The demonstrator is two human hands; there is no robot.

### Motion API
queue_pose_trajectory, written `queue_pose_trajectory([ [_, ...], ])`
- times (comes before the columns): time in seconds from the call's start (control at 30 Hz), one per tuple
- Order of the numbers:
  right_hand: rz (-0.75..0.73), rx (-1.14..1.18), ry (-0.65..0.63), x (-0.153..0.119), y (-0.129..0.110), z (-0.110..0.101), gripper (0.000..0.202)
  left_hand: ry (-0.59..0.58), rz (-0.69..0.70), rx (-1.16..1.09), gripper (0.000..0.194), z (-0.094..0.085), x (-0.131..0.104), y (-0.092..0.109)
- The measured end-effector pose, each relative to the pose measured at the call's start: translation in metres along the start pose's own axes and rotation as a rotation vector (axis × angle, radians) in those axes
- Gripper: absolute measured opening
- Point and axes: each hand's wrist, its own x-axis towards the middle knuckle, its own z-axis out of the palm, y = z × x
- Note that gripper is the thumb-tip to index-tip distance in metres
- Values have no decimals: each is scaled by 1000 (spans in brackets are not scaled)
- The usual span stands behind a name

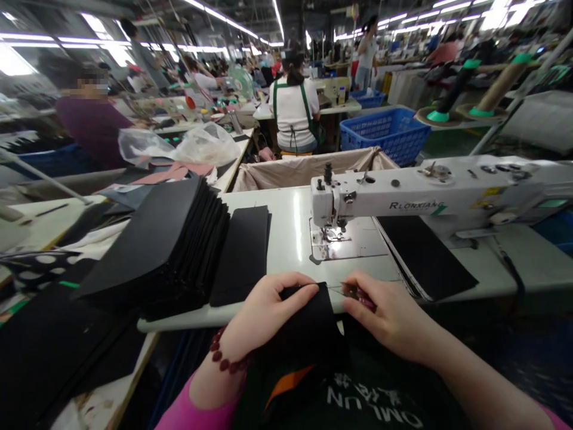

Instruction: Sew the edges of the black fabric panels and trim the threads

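Observation:
My left hand [273, 307], with a dark red bead bracelet at the wrist, pinches the top edge of a black fabric piece [308, 331] at the table's front edge. Just to the right, my right hand [380, 310] is closed around small dark red thread snips [360, 295], whose tips point left toward the piece's corner. A thin thread seems to run between the corner and the snips. Beyond both hands stands a white sewing machine [403, 194], its needle area lit over a metal plate [353, 239].
A tall stack of black pieces [156, 239] stands at the left, beside a smaller flat pile [244, 251]. More black panels [430, 257] lie under the machine arm. Behind the table are a cloth-lined bin [308, 170], a blue basket [385, 134] and a seated person [293, 107].

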Motion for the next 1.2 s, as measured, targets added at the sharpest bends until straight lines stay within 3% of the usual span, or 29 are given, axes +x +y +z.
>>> queue_pose_trajectory([
  [0.17, -82, -241, 52, -14, -6, 12, 17, -17, -62, -92, 25, 14, -3, -8],
  [0.33, -126, -369, 81, -13, -4, 14, 17, -27, -63, -102, 24, 17, -5, -9],
  [1.2, -161, -535, 115, -17, -7, 17, 18, -76, -65, -68, 25, 21, -3, -10],
])
